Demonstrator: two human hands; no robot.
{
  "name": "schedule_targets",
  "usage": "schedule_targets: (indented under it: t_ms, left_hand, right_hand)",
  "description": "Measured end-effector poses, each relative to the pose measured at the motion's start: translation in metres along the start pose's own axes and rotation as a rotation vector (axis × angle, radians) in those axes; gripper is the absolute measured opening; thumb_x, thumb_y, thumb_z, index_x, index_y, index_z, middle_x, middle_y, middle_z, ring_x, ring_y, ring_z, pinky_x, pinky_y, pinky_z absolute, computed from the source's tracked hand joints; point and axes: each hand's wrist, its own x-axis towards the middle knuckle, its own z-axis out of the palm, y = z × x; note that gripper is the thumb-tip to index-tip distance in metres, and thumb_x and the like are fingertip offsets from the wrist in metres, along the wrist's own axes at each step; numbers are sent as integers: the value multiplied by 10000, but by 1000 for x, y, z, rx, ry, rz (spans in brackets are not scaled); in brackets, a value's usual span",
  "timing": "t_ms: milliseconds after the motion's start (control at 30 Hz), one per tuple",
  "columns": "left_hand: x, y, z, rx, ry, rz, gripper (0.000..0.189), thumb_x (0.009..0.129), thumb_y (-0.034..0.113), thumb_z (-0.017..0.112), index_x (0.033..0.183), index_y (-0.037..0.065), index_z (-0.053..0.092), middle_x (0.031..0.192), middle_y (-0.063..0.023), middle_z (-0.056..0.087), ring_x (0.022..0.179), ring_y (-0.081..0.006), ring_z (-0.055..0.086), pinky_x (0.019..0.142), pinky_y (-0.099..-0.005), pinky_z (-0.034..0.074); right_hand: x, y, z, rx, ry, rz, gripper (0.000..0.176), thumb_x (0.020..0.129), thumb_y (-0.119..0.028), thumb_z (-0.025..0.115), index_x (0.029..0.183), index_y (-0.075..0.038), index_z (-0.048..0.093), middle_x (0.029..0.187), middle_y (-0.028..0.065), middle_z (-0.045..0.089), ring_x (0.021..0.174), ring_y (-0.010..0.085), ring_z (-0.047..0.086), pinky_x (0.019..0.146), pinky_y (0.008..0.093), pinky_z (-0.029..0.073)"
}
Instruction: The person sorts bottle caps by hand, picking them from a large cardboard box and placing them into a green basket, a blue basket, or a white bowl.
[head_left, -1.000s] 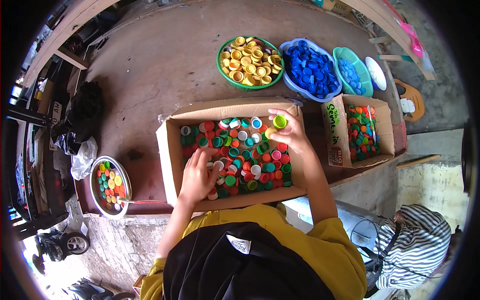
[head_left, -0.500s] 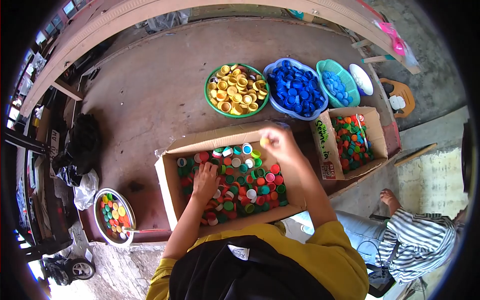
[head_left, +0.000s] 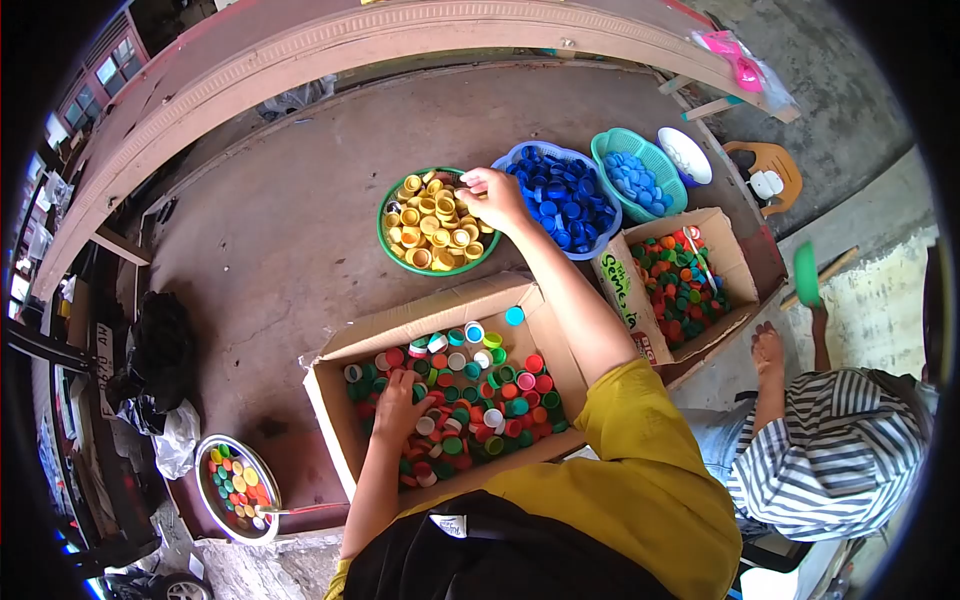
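Observation:
My left hand (head_left: pixel 396 408) reaches down among mixed bottle caps (head_left: pixel 470 395) at the left side of a cardboard box (head_left: pixel 325 400). Its fingers are bent but apart, resting on the caps; the fingertips are partly hidden. Stretched past the box, my right hand (head_left: pixel 492 200) hovers over the right rim of a green basket (head_left: pixel 386 240) of yellow bottle caps (head_left: pixel 436 222). Thumb and fingers stand apart there, and I see no cap between them. The box's caps are red, green, white and teal.
Dark blue caps (head_left: pixel 560 195) fill a basket beside the yellow ones, with light blue caps (head_left: pixel 640 183) farther right. A smaller cardboard box (head_left: pixel 735 245) also holds caps. At left lies a metal tray (head_left: pixel 203 490). A person in a striped shirt (head_left: pixel 830 450) is at right.
My right hand has moved from above the box, where it held a yellow bottle cap, to the yellow caps' basket. My left hand stays among the mixed caps. The view has shifted slightly.

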Motion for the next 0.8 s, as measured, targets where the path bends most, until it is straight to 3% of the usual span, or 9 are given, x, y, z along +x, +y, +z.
schedule_targets:
  t_ms: [100,167,233,300,367,500,567,667,800]
  left_hand:
    - [2,3,-3,-66,44,22,394,673,167,745,980,51,527,960,-142,543,870,-341,567,730,-404,488]
    - [3,2,-4,-104,72,42,384,681,165,739,979,41,531,955,-150,552,871,-343,569,730,-402,488]
    - [5,4,-5,-101,81,54,375,689,161,730,987,39,538,965,-159,560,888,-341,569,742,-401,487]
    - [3,5,-3,-116,82,67,356,703,154,716,990,34,543,973,-169,568,901,-344,568,756,-401,484]
    - [6,3,-1,-145,83,77,327,723,143,695,989,25,546,978,-182,577,911,-350,568,772,-403,478]
    - [11,2,-2,-197,231,127,243,782,118,628,990,20,553,951,-194,592,920,-367,548,810,-408,451]
    - [11,2,-7,74,339,213,243,790,179,632,979,39,569,912,-176,601,910,-348,536,847,-415,422]
    - [9,10,-8,130,162,84,343,790,283,639,1025,48,553,995,-143,588,938,-311,512,867,-438,396]
    - [21,36,20,330,191,137,665,756,476,625,1234,58,428,1265,-158,431,1151,-327,395,928,-483,350]
  right_hand:
    - [-18,1,-18,90,130,-37,226,711,-111,711,903,-14,640,828,121,660,738,190,643,676,304,522]
    - [-37,12,-31,110,139,1,358,725,-98,704,1053,-18,583,824,115,657,715,175,639,644,307,523]
    - [-54,17,-51,90,284,6,594,736,-79,693,1250,-5,405,840,94,655,702,162,635,601,278,524]
    - [-55,44,-83,420,413,188,758,748,-49,675,1341,10,208,862,95,648,705,167,633,575,245,522]
    - [-60,58,-118,596,573,281,725,781,-30,645,1343,23,191,906,117,633,705,170,629,551,215,513]
    - [-99,62,-133,522,487,297,610,830,-34,599,1327,17,249,960,128,611,767,154,620,619,241,518]
    - [-122,54,-113,368,437,175,534,821,-43,611,1287,-5,354,931,95,614,770,119,604,620,227,495]
    - [-151,38,-86,237,338,92,404,808,-23,609,1194,-50,491,887,48,620,753,99,594,609,203,473]
    - [-173,14,-58,154,285,19,289,768,10,612,1051,-43,588,810,55,603,719,109,588,590,224,465]
